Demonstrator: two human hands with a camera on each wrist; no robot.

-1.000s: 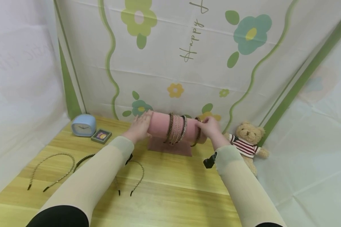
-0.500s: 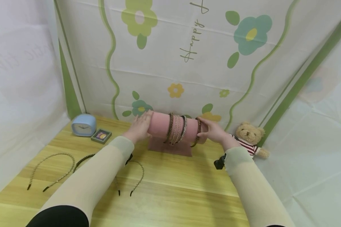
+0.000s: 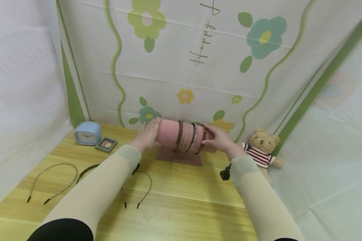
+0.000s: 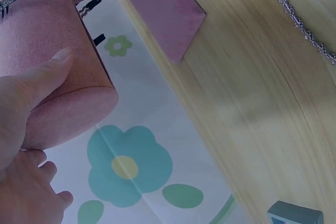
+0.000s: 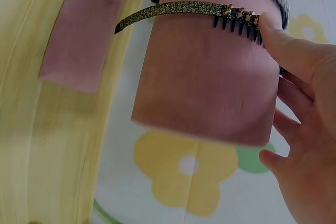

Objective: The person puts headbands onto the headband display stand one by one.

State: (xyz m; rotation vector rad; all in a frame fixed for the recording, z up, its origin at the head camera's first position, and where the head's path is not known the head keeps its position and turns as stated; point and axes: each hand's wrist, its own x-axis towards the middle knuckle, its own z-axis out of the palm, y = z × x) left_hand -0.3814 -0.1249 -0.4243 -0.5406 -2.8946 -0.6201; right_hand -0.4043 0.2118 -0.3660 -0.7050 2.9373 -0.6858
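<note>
A pink, velvety headband stand point(image 3: 168, 133) with a horizontal roll stands near the back edge of the table, with several headbands point(image 3: 187, 137) round its middle. My left hand point(image 3: 147, 135) holds the roll's left end, its thumb lying along the surface in the left wrist view. On the right side, my right hand point(image 3: 219, 139) has its thumb and fingers about the roll, against a brown beaded headband point(image 5: 184, 8) with comb teeth. That headband sits just right of the others, its tip hanging below the roll. Some right fingers are hidden behind the roll.
Loose headbands point(image 3: 73, 170) lie on the wooden table point(image 3: 175, 207) at left, partly under my left forearm. A blue alarm clock point(image 3: 87, 133) and a small framed picture point(image 3: 106, 144) stand back left. A teddy bear point(image 3: 263, 144) leans at right. Printed cloth hangs behind.
My right hand went from pinching the brown headband to spanning the roll, and the headband slid left towards the others. The left hand stays at the roll's end.
</note>
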